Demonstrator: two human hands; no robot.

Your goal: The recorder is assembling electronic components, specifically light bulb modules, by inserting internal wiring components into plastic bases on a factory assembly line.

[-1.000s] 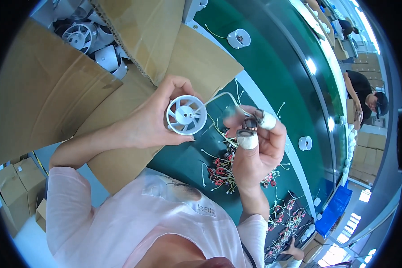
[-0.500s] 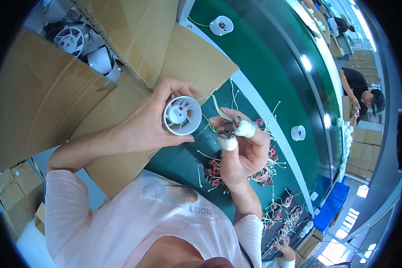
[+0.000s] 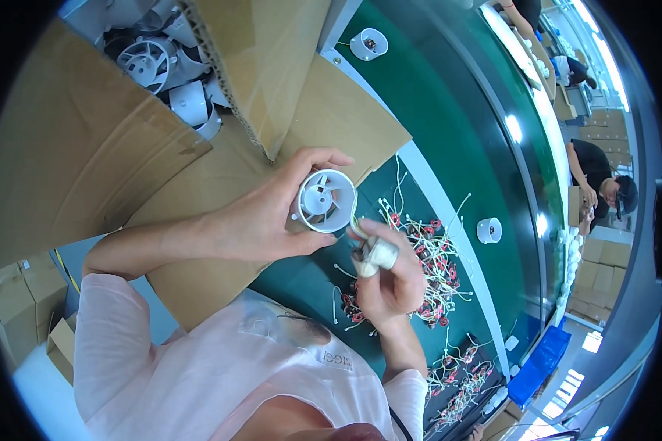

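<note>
A white round fan housing [image 3: 319, 199], with a hub and vanes inside, sits in my left hand [image 3: 283, 217]. My fingers and thumb wrap round its outer wall, and its open face is turned up toward me. Close to its right side, my right hand [image 3: 394, 287] pinches a small dark motor part [image 3: 360, 251], partly hidden and blurred by the fingers. White wrapping covers the thumb and a fingertip of that hand. Pale and yellow wires [image 3: 356, 217] run from the pinch up along the housing's right rim.
A cardboard box [image 3: 132, 136] at the left holds several white housings [image 3: 146, 65]. Red-and-white wired parts [image 3: 438, 257] lie heaped on the green table beyond my right hand. Single housings [image 3: 368, 45] stand on the green conveyor [image 3: 449, 132]. Across it, a person [image 3: 599, 180] works.
My right hand has moved left and down, bringing the motor part closer to the housing. The wires now run along the housing's rim. The camera view has shifted slightly.
</note>
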